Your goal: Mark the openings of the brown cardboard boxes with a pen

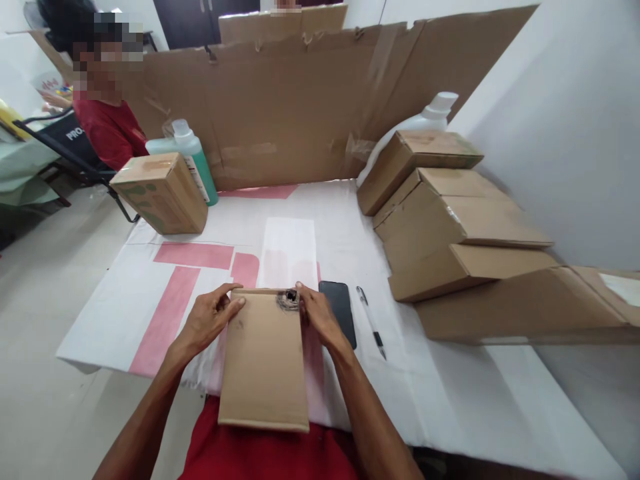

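Note:
Between my two hands is a flat rectangular piece of brown cardboard (264, 363), its near end over my lap and its far end above the cloth-covered table. A dark hole ringed with black scribbles shows in its far right corner. My left hand (213, 313) pinches the far left corner, thumb on top. At the far right corner, beside the hole, my right hand (317, 310) grips the edge. Just right of that hand a dark phone (338, 310) lies on the cloth, and a pen (371, 323) lies beyond it. A white sheet of paper (290, 233) lies ahead of the cardboard.
Several cardboard boxes (450, 220) are stacked at the right, with a white jug (415, 123) behind them. Left on the table stand a small box (165, 193) and a green-liquid bottle (197, 160). A tall cardboard panel (280, 113) closes the back. A person in red sits beyond.

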The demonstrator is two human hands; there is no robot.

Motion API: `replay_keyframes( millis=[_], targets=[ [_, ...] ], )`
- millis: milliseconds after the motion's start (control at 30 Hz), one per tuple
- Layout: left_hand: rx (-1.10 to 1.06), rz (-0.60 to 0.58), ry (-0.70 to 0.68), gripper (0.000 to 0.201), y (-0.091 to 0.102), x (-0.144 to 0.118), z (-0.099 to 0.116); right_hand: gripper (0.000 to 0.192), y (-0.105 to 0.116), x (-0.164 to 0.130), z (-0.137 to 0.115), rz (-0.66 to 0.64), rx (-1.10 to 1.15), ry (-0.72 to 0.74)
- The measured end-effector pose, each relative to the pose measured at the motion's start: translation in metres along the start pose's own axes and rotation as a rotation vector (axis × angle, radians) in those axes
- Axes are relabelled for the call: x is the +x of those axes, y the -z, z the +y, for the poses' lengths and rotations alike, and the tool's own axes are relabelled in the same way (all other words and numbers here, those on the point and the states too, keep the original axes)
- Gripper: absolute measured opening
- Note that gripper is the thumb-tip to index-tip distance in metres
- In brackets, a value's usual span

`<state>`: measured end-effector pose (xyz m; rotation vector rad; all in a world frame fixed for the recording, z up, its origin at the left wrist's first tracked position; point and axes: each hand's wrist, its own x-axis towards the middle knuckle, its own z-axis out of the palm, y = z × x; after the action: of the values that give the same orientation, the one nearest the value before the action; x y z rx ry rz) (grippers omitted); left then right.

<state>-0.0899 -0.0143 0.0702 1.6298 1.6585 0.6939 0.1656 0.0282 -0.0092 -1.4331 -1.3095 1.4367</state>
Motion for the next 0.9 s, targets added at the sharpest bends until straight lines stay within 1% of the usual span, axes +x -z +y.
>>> replay_keyframes(
  millis=[67,167,233,300,333,400,467,500,567,633,700,733,800,833,867,900],
  targets=[
    [0.052,0.017,-0.019,0.048,-0.002,0.004,-0.005,0.063,0.003,-0.007,-0.005,-0.025,0.018,-0.007],
    [0.247,0.085,-0.098,0.047,-0.005,0.009,-0.005,0.046,0.007,-0.015,-0.019,-0.077,-0.035,0.068],
    [0.431,0.172,-0.169,0.048,-0.011,0.013,0.003,0.036,0.009,-0.018,-0.026,-0.077,-0.110,0.131],
    [0.552,0.225,-0.252,0.048,-0.023,0.017,0.017,0.035,0.008,-0.019,-0.030,-0.080,-0.162,0.171],
    [0.572,0.208,-0.284,0.047,-0.030,0.020,0.025,0.035,0.007,-0.020,-0.031,-0.089,-0.178,0.188],
    [0.565,0.089,-0.302,0.040,-0.045,0.025,0.039,0.036,0.005,-0.023,-0.030,-0.097,-0.193,0.221],
    [0.559,-0.036,-0.258,0.038,-0.057,0.029,0.050,0.039,0.003,-0.026,-0.028,-0.086,-0.188,0.242],
    [0.561,-0.072,-0.231,0.038,-0.061,0.030,0.053,0.042,0.003,-0.029,-0.026,-0.077,-0.179,0.243],
    [0.566,-0.089,-0.196,0.036,-0.065,0.032,0.057,0.049,0.005,-0.035,-0.023,-0.041,-0.156,0.236],
    [0.573,-0.088,-0.170,0.033,-0.066,0.033,0.058,0.054,0.015,-0.042,-0.019,0.058,-0.148,0.225],
    [0.584,-0.090,-0.133,0.030,-0.066,0.033,0.059,0.052,0.032,-0.049,-0.012,0.244,-0.227,0.180],
    [0.586,-0.091,-0.117,0.029,-0.067,0.033,0.060,0.047,0.043,-0.053,-0.008,0.348,-0.316,0.130],
    [0.582,-0.089,-0.101,0.028,-0.069,0.032,0.062,0.032,0.069,-0.058,0.003,0.500,-0.559,-0.026],
    [0.573,-0.086,-0.101,0.029,-0.069,0.031,0.062,0.023,0.081,-0.060,0.010,0.529,-0.674,-0.118],
    [0.555,-0.082,-0.109,0.030,-0.069,0.030,0.062,0.016,0.092,-0.061,0.016,0.528,-0.752,-0.207],
    [0.527,-0.076,-0.121,0.030,-0.068,0.029,0.061,0.014,0.102,-0.062,0.022,0.503,-0.768,-0.276]
  ],
)
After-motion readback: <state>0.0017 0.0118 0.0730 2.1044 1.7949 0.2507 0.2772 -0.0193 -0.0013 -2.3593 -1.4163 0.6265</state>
